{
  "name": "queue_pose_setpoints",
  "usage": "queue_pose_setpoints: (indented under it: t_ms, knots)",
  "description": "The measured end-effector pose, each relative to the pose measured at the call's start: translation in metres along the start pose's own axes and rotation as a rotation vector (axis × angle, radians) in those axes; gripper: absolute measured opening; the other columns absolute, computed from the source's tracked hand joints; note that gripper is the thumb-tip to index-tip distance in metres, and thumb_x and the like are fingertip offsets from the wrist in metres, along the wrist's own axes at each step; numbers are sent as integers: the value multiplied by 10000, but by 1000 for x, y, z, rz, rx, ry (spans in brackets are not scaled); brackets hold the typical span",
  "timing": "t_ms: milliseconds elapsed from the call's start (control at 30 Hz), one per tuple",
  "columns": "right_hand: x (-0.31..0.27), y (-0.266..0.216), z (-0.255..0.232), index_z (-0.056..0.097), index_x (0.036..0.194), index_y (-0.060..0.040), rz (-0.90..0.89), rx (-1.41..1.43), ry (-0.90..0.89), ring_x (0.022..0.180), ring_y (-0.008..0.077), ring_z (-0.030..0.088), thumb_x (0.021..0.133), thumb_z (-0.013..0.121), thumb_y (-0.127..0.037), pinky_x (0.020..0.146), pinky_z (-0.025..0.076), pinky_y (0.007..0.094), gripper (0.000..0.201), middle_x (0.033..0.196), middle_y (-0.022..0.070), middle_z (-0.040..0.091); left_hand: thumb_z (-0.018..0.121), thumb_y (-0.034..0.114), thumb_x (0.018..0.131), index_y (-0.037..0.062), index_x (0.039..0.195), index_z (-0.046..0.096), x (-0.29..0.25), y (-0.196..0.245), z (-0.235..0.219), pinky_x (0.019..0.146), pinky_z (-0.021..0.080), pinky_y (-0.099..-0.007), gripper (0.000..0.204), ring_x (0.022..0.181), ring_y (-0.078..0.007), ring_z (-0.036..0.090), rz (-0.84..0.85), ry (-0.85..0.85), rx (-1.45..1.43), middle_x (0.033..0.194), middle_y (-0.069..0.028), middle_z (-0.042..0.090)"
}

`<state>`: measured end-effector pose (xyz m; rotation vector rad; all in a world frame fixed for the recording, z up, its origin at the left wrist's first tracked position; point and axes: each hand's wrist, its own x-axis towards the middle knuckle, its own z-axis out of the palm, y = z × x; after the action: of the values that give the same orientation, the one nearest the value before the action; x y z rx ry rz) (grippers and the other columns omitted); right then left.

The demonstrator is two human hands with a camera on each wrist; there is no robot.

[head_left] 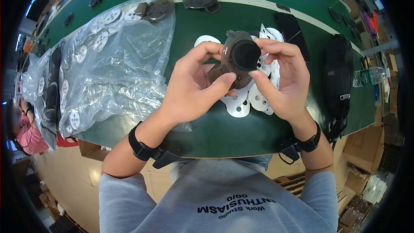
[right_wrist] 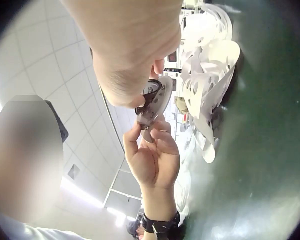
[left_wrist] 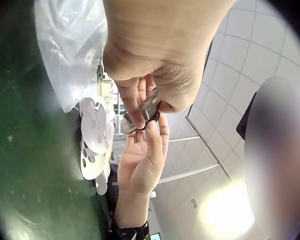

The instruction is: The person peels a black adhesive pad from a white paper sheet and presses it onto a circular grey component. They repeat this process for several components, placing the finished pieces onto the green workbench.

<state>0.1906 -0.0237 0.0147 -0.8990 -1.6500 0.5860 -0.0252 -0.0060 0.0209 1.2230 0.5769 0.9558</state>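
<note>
Both hands hold a dark translucent plastic part [head_left: 230, 54] with a round black pad [head_left: 246, 55] on it, above the green table. The left hand [head_left: 189, 82] grips the part's left side between thumb and fingers. At the pad's right edge, the right hand [head_left: 284, 77] pinches with thumb and fingers. In the right wrist view the part [right_wrist: 162, 97] is tilted between the two hands. Below lie white discs with holes [head_left: 238, 107], partly hidden by the hands; the left wrist view shows them stacked loosely [left_wrist: 93, 131].
A clear plastic bag [head_left: 125, 60] with white discs covers the table's left side. More dark parts [head_left: 201, 0] lie along the back. At the right are a black case [head_left: 293, 32], a black bag [head_left: 337, 77] and a plastic bottle [head_left: 371, 77].
</note>
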Motion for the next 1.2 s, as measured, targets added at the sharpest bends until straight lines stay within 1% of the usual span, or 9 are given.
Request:
queue_pose_setpoints:
  t_ms: [300,533,633,700,767,800,900,1133,1200]
  knots:
    - [1,-6,-1,637,1112,-57,-22,-144,-35,1029,179,621,696,789,-21,794,488,302,444,1236,130,658,625,-1,926,-17,1223,492,1,-3,-1,794,605,-299,326,1064,-172,619,28,-12,-32,1222,-120,560]
    - [9,-22,-1,664,1117,-87,-95,-448,-191,1110,278,631,678,815,-59,901,508,349,465,1276,135,643,675,-38,879,6,1133,504,2,-7,-2,647,557,-224,309,820,-92,639,35,76,142,1053,-75,624]
    - [10,-15,-7,648,1143,-66,-157,-476,-177,1054,253,639,712,818,-73,875,508,327,464,1233,128,650,682,-36,863,15,1128,505,2,1,3,585,523,-207,323,742,-72,626,-45,146,84,1023,-68,626]
    - [5,-10,-6,625,1166,-43,-20,-246,-87,981,199,636,753,812,-85,822,500,290,455,1171,115,652,685,-37,850,20,1132,504,1,7,4,549,495,-194,339,716,-59,615,-105,155,116,1005,-62,625]
    - [0,-8,0,599,1187,-18,260,174,43,900,131,617,799,799,-98,760,484,247,443,1096,97,646,687,-37,842,23,1123,512,1,3,2,591,491,-199,336,745,-60,607,-75,102,126,977,-52,628]
    - [0,-8,2,577,1139,-4,320,282,38,809,42,552,868,767,-120,688,437,199,351,956,36,614,689,-38,839,24,1118,516,1,0,1,612,488,-201,334,760,-61,604,-59,75,130,963,-46,629]
    - [-2,-10,2,575,1033,-27,424,338,-73,781,25,537,889,751,-115,668,430,194,244,879,-6,603,712,-17,840,24,1092,535,2,-10,-1,691,480,-224,310,814,-70,589,96,-15,334,939,-32,628]
    - [-2,-7,-8,589,898,-50,250,231,-152,715,28,530,880,761,-108,621,413,197,182,813,-18,612,779,87,863,13,1053,557,-7,-1,2,716,471,-240,301,835,-91,584,194,-37,607,932,-51,631]
    - [-1,-11,-4,602,893,-49,216,205,-100,707,43,541,841,784,-105,609,419,210,198,811,-8,624,782,89,859,10,1035,562,-6,-5,0,699,473,-243,293,809,-100,587,296,-36,612,931,-69,641]
